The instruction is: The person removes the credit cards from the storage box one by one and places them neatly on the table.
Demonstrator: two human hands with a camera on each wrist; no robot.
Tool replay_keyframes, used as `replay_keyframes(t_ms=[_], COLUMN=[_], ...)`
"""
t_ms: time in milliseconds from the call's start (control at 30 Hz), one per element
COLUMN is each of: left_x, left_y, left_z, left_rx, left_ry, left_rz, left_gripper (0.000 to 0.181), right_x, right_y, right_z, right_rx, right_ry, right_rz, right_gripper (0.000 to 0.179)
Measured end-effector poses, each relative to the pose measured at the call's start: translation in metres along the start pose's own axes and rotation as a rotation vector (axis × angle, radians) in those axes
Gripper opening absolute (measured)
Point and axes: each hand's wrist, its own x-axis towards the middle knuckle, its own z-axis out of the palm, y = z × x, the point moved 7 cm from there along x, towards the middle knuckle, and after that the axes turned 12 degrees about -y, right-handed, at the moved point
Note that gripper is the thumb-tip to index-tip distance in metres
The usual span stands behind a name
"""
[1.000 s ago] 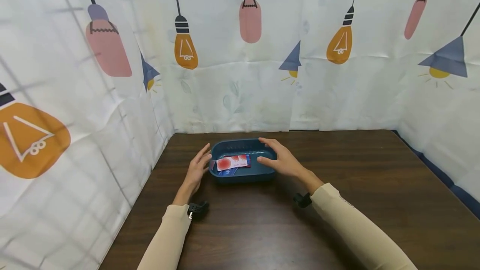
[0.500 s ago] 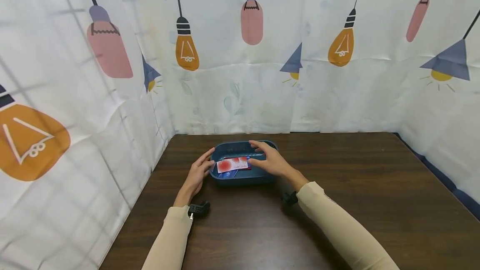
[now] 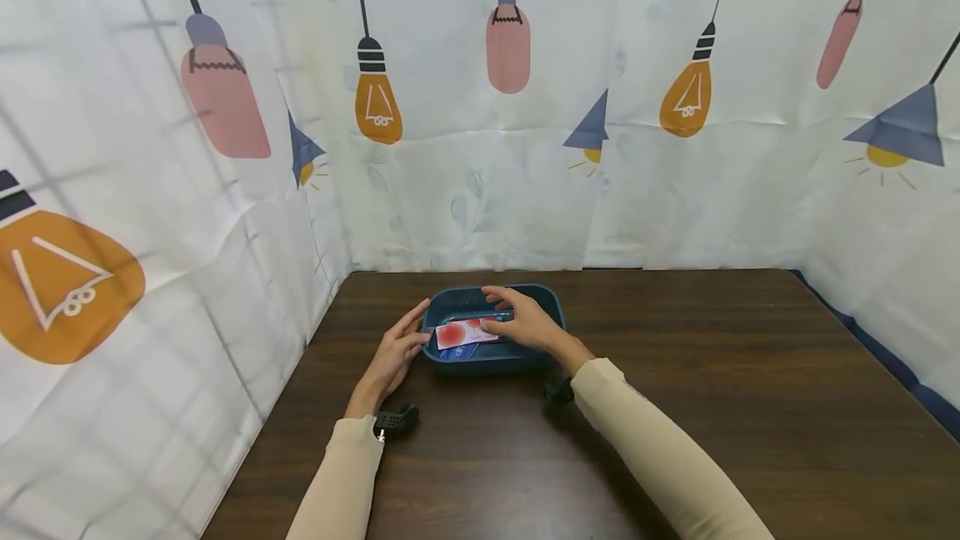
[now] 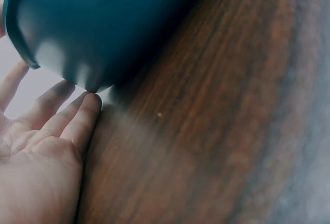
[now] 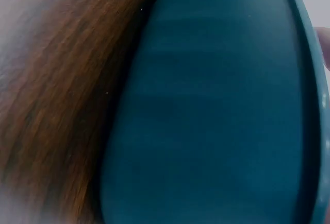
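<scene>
A dark teal plastic basket [image 3: 487, 366] stands on the table, with a white-and-red packet [image 3: 453, 334] and a blue packet [image 3: 457, 352] lying inside at its left. My left hand [image 3: 386, 363] has its fingertips at the basket's left end, fingers extended. In the left wrist view those fingertips meet the outside of the basket [image 4: 103, 23] low down. Over the inside of the basket hovers my right hand [image 3: 531, 325], thumb and fingers spread apart, overlapping the right end of the white-and-red packet. The right wrist view shows mostly the basket's wall [image 5: 216, 100], with fingers barely visible at the edge.
The dark wooden table [image 3: 712, 357] extends far to the right of the basket. A white curtain [image 3: 465, 190] printed with lamps hangs behind it and along the left side. Each wrist wears a black band [image 3: 397, 419].
My right hand has moved left, from the basket's right rim to above the packets. The left fingers have come closer to the basket's left end. The view has shifted slightly.
</scene>
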Motion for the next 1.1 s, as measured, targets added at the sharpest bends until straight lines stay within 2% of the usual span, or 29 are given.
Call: replay_keyframes(t_ms=[433, 600, 1100], left_x=[0.0, -0.002, -0.001], left_y=[-0.001, 0.0, -0.002], left_z=[-0.001, -0.002, -0.001], left_rx=[-0.009, 0.002, -0.013], left_ry=[0.018, 0.024, 0.024], left_rz=[0.014, -0.002, 0.007], left_gripper=[0.065, 0.064, 0.064], right_x=[0.023, 0.032, 0.038], right_y=[0.0, 0.003, 0.017], right_z=[0.015, 0.021, 0.026], right_rx=[-0.009, -0.035, -0.073], right_ry=[-0.038, -0.06, -0.098], right_rz=[0.026, 0.062, 0.15], right_gripper=[0.066, 0.062, 0.063])
